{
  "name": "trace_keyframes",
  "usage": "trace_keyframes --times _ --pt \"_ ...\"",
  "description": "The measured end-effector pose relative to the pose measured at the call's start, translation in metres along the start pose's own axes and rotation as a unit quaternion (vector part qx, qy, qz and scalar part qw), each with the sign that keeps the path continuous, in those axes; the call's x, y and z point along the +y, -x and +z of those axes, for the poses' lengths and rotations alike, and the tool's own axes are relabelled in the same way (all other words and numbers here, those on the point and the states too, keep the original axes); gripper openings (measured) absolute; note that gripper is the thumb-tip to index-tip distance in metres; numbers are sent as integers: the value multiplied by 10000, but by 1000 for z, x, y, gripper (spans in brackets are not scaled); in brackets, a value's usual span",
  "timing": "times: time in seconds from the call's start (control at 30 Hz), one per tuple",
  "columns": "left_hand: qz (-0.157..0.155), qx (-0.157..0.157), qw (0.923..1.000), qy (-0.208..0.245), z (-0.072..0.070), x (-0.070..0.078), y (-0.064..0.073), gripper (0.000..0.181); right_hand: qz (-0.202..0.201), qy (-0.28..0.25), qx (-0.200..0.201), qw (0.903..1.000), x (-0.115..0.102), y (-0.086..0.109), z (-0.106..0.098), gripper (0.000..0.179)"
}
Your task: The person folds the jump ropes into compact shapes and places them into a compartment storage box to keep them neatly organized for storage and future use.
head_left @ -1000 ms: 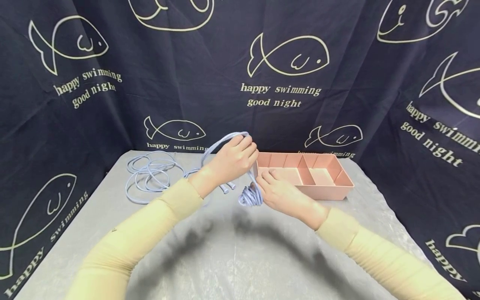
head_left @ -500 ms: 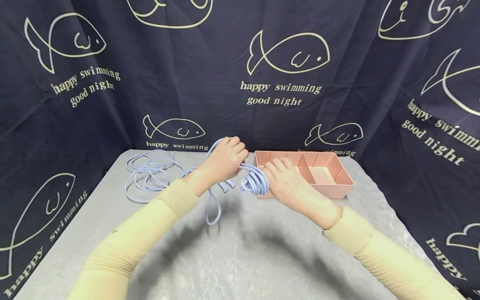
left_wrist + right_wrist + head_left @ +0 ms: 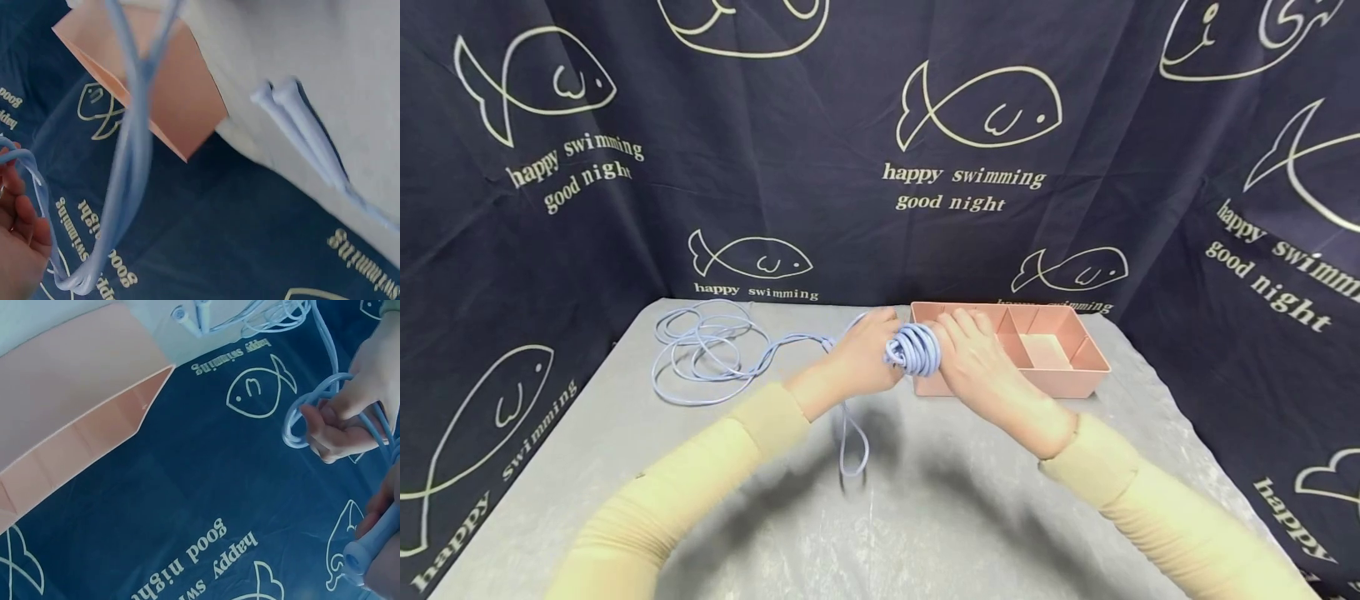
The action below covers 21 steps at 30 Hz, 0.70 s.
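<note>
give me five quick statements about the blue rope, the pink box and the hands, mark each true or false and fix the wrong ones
1. The right hand grips a blue handle. True.
2. The pink divided box is upside down. False: its open top faces up.
3. In the head view, a wound bundle of skipping rope is between the hands. True.
4. The left hand touches no rope. False: it holds looped blue rope.
5. In the head view, the loose rope loops lie on the table right of the box. False: they lie left of it.
</note>
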State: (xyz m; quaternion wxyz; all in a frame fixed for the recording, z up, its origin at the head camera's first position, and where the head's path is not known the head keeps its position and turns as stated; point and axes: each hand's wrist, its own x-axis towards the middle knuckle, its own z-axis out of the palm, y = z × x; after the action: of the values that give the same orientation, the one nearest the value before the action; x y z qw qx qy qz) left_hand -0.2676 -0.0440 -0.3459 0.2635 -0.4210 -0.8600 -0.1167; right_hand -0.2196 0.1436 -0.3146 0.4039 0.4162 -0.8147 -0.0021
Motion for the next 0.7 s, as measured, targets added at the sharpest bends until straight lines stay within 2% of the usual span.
trace_keyframes --times 0.1,0.17,0.3,0.4,0.53,0.7 --pt "-419 -204 9982 389 2 6 3 11 236 -189 -29 9995 -2 -1 1 8" --pt "-568 -142 9965 605 4 9 5 15 582 -342 -108 9977 -3 -4 1 3" --pt "-316 65 9966 758 14 15 12 12 1081 -366 -99 9934 -2 -10 -1 12" --pt "217 136 9991 335 19 21 17 4 1125 -150 119 9935 1 -12 -2 10" --pt "695 268 9965 -374 18 33 21 10 1187 209 275 9923 7 -12 2 4" --pt "788 155 9916 -1015 9 41 20 12 1319 756 198 9882 14 -8 8 11"
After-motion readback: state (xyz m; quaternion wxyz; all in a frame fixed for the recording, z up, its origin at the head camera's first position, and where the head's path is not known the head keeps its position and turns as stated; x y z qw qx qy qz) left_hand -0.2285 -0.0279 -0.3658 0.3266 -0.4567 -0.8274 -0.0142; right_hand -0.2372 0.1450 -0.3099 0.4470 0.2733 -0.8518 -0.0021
